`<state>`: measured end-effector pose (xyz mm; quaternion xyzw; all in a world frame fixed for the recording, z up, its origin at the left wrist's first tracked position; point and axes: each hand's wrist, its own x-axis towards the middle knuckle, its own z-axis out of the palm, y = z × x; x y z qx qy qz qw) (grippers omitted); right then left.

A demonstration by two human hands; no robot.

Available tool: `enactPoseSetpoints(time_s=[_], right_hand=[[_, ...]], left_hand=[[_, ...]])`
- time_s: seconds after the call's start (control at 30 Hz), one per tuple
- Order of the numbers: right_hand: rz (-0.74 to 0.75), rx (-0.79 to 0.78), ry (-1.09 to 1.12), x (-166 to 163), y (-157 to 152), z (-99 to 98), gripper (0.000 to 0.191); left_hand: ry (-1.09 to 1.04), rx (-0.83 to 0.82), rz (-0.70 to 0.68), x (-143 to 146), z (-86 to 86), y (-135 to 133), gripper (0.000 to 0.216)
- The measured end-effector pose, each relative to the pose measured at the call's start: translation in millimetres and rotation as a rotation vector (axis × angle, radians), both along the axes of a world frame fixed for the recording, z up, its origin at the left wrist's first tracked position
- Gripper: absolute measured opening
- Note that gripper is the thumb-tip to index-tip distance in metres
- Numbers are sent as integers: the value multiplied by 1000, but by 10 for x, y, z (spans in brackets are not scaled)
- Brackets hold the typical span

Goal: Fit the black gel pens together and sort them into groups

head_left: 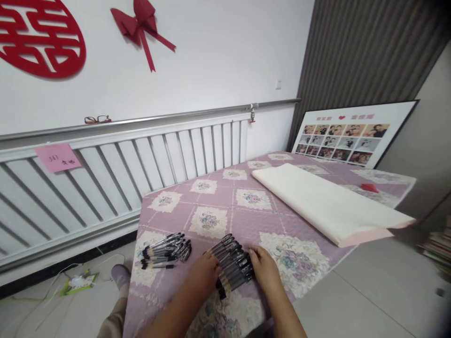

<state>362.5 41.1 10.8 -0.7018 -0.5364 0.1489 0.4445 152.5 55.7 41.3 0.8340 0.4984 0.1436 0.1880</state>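
Note:
On the table, a row of black-capped gel pens [230, 260] with clear barrels lies side by side between my two hands. My left hand [206, 272] is at the left side of this row, its fingers curled and closed against the pens. At the right, beside the caps, my right hand [265, 266] has its fingers bent and closed on the edge of the row. Parts of the pens are hidden behind both hands. A second, looser pile of similar pens [164, 252] lies to the left, apart from my hands.
A purple floral tablecloth [218, 197] covers the table. A folded cream sheet [324, 197] lies at the right, with a small red item [369, 188] beyond it. Behind stand a white radiator [169, 159] and a photo board [345, 134]. A power strip [78, 282] with cables is on the floor.

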Motion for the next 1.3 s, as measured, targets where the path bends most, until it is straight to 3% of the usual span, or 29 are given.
enactPoseSetpoints(time_s=[0.27,0.63,0.8,1.03,1.17,1.3], right_hand=[[47,-84,-23,-5,-20,7,44],[51,-8,-70,-38,7,-26,39],[-22,70,-84,-84,25,4,40],[-24,197,-194,-446,4,159,34],[128,255,-271,-797,-20,195,28],[357,356,-343,-1201,-88,205,23]], left_hand=[[85,33,-41,52,-52,40,16],[-66,151,-19,-85,-191,-16,21],[-84,257,34,-470,-275,-145,25],[-1,402,247,-1344,-365,-78,25],[92,425,383,-1666,-432,-67,27],[143,438,429,-1741,-505,-109,31]])
